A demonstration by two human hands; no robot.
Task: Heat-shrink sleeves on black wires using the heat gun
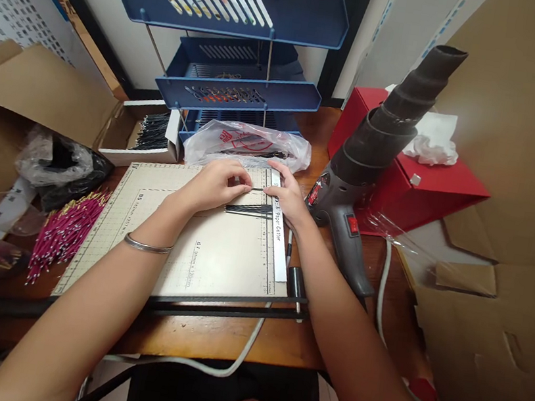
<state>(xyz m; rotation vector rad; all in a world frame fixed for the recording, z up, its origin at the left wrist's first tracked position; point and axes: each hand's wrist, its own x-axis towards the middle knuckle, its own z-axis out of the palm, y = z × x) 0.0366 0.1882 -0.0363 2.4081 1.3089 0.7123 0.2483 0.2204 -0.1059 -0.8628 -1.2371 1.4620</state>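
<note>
**Left hand (222, 184) pinched a thin black strand (257, 190) above a paper cutter (221, 247)**

The left hand's thumb and forefinger were closed together on one end of the thin black strand, near the far edge of the paper cutter. At the strand's other end lay the thumb of the right hand (291, 196), its forefinger spread well apart from it across a white strip (277, 242) lettered "Paper Cutter"; whether that thumb pressed the strand down, one could not tell. A metal bangle (147, 245) circled the left wrist.

Just nearer than the hands, a bunch of black strands (247, 210) lay on the board, one end at the white strip. The cutter's black blade arm (227, 304) ran along the near edge of the board.

To the right stood a grey heat gun (355, 193), nozzle upward, in front of a red tissue box (454, 180). Beyond the hands were a clear plastic bag (248, 145) with red print and a blue tiered rack (237, 93). To the left, magenta strands (67, 229) with gold-coloured ends were heaped beside the board, and a small open box (127, 153) held more dark strands (152, 131). All this crowded a wooden bench (198, 340).
</note>
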